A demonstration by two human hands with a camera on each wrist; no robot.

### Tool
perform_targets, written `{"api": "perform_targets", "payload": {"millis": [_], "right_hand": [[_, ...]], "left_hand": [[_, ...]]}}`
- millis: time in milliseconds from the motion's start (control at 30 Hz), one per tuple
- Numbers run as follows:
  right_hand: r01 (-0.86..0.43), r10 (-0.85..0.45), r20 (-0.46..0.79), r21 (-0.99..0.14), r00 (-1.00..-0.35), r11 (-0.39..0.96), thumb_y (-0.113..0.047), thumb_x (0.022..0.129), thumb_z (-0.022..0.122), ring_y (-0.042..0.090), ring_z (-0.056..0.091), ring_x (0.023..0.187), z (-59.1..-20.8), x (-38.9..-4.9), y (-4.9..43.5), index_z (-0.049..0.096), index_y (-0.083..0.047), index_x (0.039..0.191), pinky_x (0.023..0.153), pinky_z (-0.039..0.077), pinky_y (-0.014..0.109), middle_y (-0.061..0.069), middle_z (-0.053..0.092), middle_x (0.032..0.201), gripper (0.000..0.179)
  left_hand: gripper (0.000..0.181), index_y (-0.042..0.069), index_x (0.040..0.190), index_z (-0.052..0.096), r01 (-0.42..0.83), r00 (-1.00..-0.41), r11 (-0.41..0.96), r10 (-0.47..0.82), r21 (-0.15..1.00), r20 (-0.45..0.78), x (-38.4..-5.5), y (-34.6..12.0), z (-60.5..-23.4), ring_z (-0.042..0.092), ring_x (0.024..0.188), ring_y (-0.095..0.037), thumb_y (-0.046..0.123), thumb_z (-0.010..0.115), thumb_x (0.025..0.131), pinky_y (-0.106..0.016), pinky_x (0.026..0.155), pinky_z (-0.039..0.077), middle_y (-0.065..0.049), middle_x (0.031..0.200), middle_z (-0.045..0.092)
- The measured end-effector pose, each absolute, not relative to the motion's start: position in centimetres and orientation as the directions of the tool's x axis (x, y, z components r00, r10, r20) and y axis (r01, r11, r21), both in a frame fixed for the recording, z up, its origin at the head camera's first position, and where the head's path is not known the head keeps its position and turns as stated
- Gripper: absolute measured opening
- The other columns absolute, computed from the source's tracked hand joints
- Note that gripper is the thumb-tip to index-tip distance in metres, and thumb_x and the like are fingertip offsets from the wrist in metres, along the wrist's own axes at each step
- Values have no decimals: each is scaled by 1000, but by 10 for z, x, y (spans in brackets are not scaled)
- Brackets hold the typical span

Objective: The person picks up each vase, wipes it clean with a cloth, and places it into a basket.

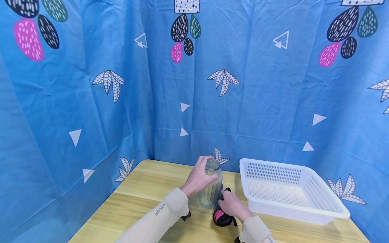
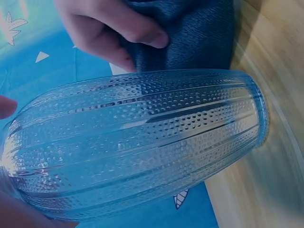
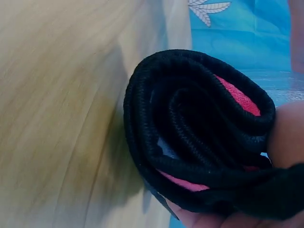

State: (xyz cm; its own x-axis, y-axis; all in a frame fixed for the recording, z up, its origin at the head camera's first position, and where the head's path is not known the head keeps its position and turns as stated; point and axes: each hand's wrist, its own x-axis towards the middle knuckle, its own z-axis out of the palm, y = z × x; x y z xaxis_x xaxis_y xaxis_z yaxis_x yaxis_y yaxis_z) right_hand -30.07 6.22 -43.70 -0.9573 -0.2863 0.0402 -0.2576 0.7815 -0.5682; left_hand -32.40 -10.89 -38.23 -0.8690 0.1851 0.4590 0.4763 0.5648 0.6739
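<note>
My left hand [image 1: 199, 179] grips a clear ribbed glass vase [image 1: 209, 194] around its upper part, thumb on the near side. The vase stands upright, its base at the tabletop; the left wrist view shows its dimpled, fluted wall [image 2: 142, 147]. Just right of it, my right hand [image 1: 234, 204] holds a rolled-up black fabric piece [image 1: 223, 221] with pink parts. Seen end-on in the right wrist view, the roll [image 3: 137, 118] shows stitched, coiled layers with pink between them. Its dark outer side [image 2: 199, 42] has a leathery texture and stands close beside the glass.
A white perforated plastic basket [image 1: 291, 211] stands on the right of the wooden table [image 1: 146, 195], near my right hand. Blue patterned curtains [image 1: 225, 114] close off the back and sides.
</note>
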Motion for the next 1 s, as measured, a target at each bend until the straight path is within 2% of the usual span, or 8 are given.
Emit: {"api": "perform_targets", "payload": {"millis": [267,433,500,600,700,767,900,1000], "right_hand": [[-280,-266,119,-626,-957,728,-6,92,58,43,58,122,-423,-294,69,54,16,133,100,47,58,34,58,133,47],[-274,-229,158,-670,-961,690,-6,92,56,28,66,95,-407,-288,72,56,10,136,84,54,47,26,66,122,47],[-281,-219,178,-684,-959,674,-5,92,55,22,63,84,-400,-286,73,56,7,137,76,53,41,21,69,115,47],[-286,-195,209,-697,-958,658,-6,94,54,19,59,75,-389,-283,74,54,4,141,69,50,36,21,68,119,48],[-312,-172,267,-679,-948,665,-7,94,53,18,57,74,-379,-280,75,53,2,143,65,47,33,23,65,128,49],[-334,-156,312,-667,-937,666,-7,94,54,19,57,71,-373,-279,75,53,-1,144,64,46,33,22,67,124,50],[-353,-114,380,-650,-918,673,-10,94,55,21,59,82,-366,-276,76,55,-9,144,74,48,37,18,69,120,51],[-350,-90,394,-659,-915,666,-11,94,55,24,60,89,-367,-276,76,54,-10,146,79,48,40,19,67,125,51]], "left_hand": [[71,20,144,47,489,-858,587,193,645,476,-323,-108,-382,41,137,-23,45,76,84,-50,110,40,-3,148,43],[70,21,144,46,484,-857,615,190,622,479,-322,-107,-382,38,130,-24,44,75,84,-51,106,39,-5,140,38],[70,21,144,46,484,-855,619,187,618,483,-321,-107,-383,39,126,-24,43,76,85,-50,103,40,-7,135,39],[69,20,143,47,475,-858,631,178,613,482,-320,-107,-382,40,123,-23,41,76,84,-47,102,40,-6,133,41],[68,20,143,47,471,-857,644,173,603,485,-319,-107,-381,41,126,-23,39,76,84,-46,104,40,-4,136,45],[68,20,143,48,468,-858,653,175,595,483,-318,-107,-379,41,130,-23,38,76,84,-46,107,39,-3,140,46],[68,21,144,48,473,-857,657,190,587,478,-318,-106,-378,40,135,-24,35,75,84,-48,110,37,-2,145,48],[69,21,144,47,475,-859,652,199,591,471,-318,-105,-378,41,136,-24,32,75,82,-48,111,37,-1,146,48]]}}
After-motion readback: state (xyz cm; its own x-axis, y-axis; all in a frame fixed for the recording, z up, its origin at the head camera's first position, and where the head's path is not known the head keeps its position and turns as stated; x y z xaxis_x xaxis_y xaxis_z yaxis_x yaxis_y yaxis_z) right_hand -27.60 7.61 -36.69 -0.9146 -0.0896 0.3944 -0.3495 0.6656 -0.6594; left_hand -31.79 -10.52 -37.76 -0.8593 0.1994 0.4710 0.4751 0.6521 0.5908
